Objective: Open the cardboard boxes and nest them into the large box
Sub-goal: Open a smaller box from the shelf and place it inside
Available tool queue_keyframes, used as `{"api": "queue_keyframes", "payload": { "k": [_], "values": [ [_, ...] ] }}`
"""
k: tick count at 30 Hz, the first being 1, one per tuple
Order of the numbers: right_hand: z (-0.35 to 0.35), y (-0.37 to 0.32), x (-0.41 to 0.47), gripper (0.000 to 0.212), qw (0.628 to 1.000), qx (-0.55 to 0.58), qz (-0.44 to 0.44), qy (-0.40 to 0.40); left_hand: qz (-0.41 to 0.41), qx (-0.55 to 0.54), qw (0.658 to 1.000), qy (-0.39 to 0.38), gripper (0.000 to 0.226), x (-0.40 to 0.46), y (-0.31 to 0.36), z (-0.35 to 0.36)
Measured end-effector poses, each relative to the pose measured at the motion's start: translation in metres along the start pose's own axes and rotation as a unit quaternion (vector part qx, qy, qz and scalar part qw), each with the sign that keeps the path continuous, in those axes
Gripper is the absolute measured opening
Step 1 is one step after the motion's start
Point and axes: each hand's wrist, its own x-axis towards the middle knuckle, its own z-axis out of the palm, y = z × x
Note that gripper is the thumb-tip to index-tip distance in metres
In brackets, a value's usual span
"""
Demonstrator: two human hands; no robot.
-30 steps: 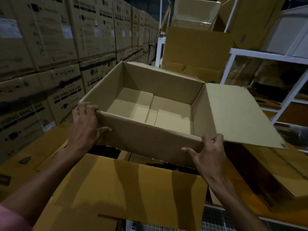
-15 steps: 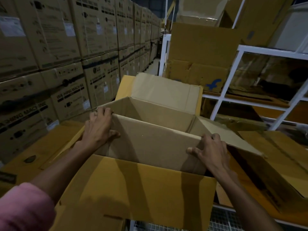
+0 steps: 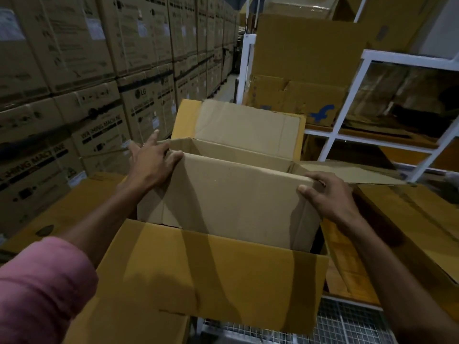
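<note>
While both hands grip the near wall of the opened cardboard box (image 3: pixel 231 194), that box sits partly down inside the large box (image 3: pixel 213 276), its lower part hidden behind the large box's yellow front flap. The left hand (image 3: pixel 151 162) curls over the near-left top corner with two fingers spread outward; the right hand (image 3: pixel 330 197) clamps the near-right corner, thumb on the outer face and fingers over the rim. Judging by this, the opening of this box is done: its walls stand square and its flaps are out, one raised at the back, one lying flat to the right. Nesting is under way but not finished, since much of the brown wall shows above the large box's rim. Whether other boxes remain to be opened cannot be told.

No table is visible; the large box appears to rest over a wire mesh platform (image 3: pixel 347 326) with a white frame. To the left rises a wall of stacked printed cartons (image 3: pixel 74 70). To the right stands a white metal shelf rack (image 3: pixel 347 115) holding more flattened and folded cardboard. A narrow aisle runs between them, and the light is dim.
</note>
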Motion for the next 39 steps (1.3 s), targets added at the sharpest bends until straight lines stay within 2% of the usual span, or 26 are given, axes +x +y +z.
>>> {"api": "queue_keyframes", "payload": {
  "k": [3,6,10,13,17,21,26,30,32,36,39],
  "values": [
    [-0.006,-0.005,0.008,0.033,0.998,0.046,0.024,0.029,-0.010,-0.013,1.000,0.016,0.055,0.007,0.011,-0.008],
    [-0.012,-0.010,0.018,0.034,0.999,0.015,0.036,0.034,-0.019,0.009,1.000,0.000,0.056,0.010,0.020,-0.013],
    [-0.003,-0.002,0.010,0.024,0.998,-0.013,0.055,-0.017,-0.037,0.043,0.997,-0.042,0.052,-0.003,0.013,-0.010],
    [0.014,0.011,-0.007,0.027,0.995,-0.032,0.062,-0.066,-0.061,0.096,0.992,-0.062,0.051,-0.019,-0.001,0.006],
    [0.040,0.032,-0.029,0.023,0.987,-0.057,0.105,-0.106,-0.107,0.088,0.987,-0.085,0.031,-0.044,-0.002,0.027],
    [0.056,0.050,-0.046,0.021,0.975,-0.119,0.102,-0.158,-0.055,0.169,0.973,-0.145,0.022,-0.063,-0.009,0.048],
    [0.058,0.052,-0.051,0.019,0.971,-0.186,0.059,-0.136,-0.030,0.256,0.953,-0.161,0.024,-0.068,-0.028,0.061],
    [0.058,0.043,-0.050,0.031,0.934,-0.332,0.034,-0.131,-0.016,0.299,0.937,-0.181,0.025,-0.072,-0.021,0.061],
    [0.055,0.038,-0.047,0.037,0.927,-0.349,0.044,-0.128,-0.005,0.298,0.932,-0.207,0.027,-0.073,-0.012,0.058],
    [0.051,0.036,-0.035,0.034,0.923,-0.363,0.048,-0.120,0.014,0.261,0.925,-0.276,0.028,-0.072,0.006,0.052],
    [0.049,0.035,-0.022,0.033,0.919,-0.366,0.041,-0.139,0.043,0.247,0.915,-0.316,0.039,-0.067,0.018,0.050]
  ]
}}
